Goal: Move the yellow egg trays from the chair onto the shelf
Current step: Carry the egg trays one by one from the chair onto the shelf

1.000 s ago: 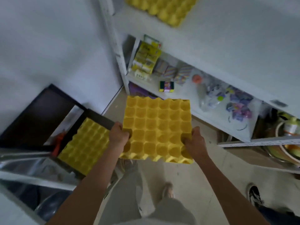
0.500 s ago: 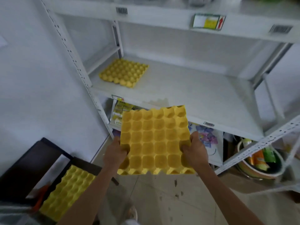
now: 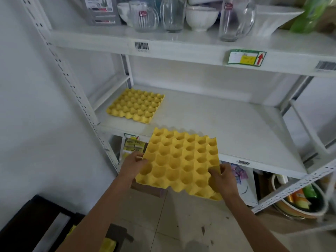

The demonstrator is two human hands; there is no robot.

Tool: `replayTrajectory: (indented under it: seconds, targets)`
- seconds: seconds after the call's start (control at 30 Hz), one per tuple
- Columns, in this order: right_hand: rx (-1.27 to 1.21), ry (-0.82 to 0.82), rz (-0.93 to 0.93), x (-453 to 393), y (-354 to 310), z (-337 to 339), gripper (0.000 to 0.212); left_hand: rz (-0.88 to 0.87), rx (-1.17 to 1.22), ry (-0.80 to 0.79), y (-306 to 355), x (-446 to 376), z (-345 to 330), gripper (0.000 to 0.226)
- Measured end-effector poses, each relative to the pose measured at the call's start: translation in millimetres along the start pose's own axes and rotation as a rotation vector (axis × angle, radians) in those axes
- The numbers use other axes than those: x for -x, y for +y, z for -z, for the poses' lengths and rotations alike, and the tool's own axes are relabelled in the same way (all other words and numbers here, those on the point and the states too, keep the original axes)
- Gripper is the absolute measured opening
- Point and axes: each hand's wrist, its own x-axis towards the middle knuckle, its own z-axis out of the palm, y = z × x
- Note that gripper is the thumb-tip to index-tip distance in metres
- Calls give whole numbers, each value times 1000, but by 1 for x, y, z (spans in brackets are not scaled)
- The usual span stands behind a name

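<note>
I hold a yellow egg tray (image 3: 181, 162) flat in front of me, its far edge just over the front lip of the white middle shelf (image 3: 236, 128). My left hand (image 3: 133, 165) grips its left edge and my right hand (image 3: 222, 179) grips its near right corner. A second yellow egg tray (image 3: 135, 107) lies flat at the back left of that shelf. At the bottom left, the black chair (image 3: 34, 222) shows only in part, with a sliver of another yellow tray (image 3: 109, 244) on it.
The upper shelf (image 3: 181, 44) carries glass jars, cups and white bowls. Below the middle shelf sit packaged goods (image 3: 131, 148) and, at the right, a bowl of items (image 3: 298, 200). A white wall closes the left side. The floor is tiled.
The view has tilted up from the chair to the shelf. Both hands have carried the tray up and forward, from over the floor to the middle shelf's front edge.
</note>
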Motion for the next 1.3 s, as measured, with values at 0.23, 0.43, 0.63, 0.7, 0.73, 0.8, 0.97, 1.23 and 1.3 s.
replayTrajectory:
  seconds: [0.23,0.43,0.63,0.7,0.73,0.8,0.97,1.23,1.3]
  targets:
    - [21,75,-44,-75,-12,-24,35,39,-43,-82,25,-102,-25,40]
    - [-57,106,-63,-186,-45,-55,31,18,-129,-88,63,-200,-49,47]
    - [18,107,-88,-246,-76,-74,50,-319,-649,-57,78,-243,-62,50]
    - [181,179,15,-242,-78,-80,55,-457,-764,-13,75,-248,-58,47]
    - [304,237,133,-235,-78,-83,57,-571,-816,33,76,-251,-53,45]
    - [490,294,361,-220,-83,-89,62,-788,-900,140,86,-270,-37,42]
    - [677,194,615,-194,-91,-120,58,-671,-1081,247,103,-345,3,51]
    - [973,-51,586,-239,-106,-160,56,-363,-1142,8,56,-398,-1,61]
    - [977,-57,538,-262,-116,-159,59,-365,-1115,6,59,-398,-1,64]
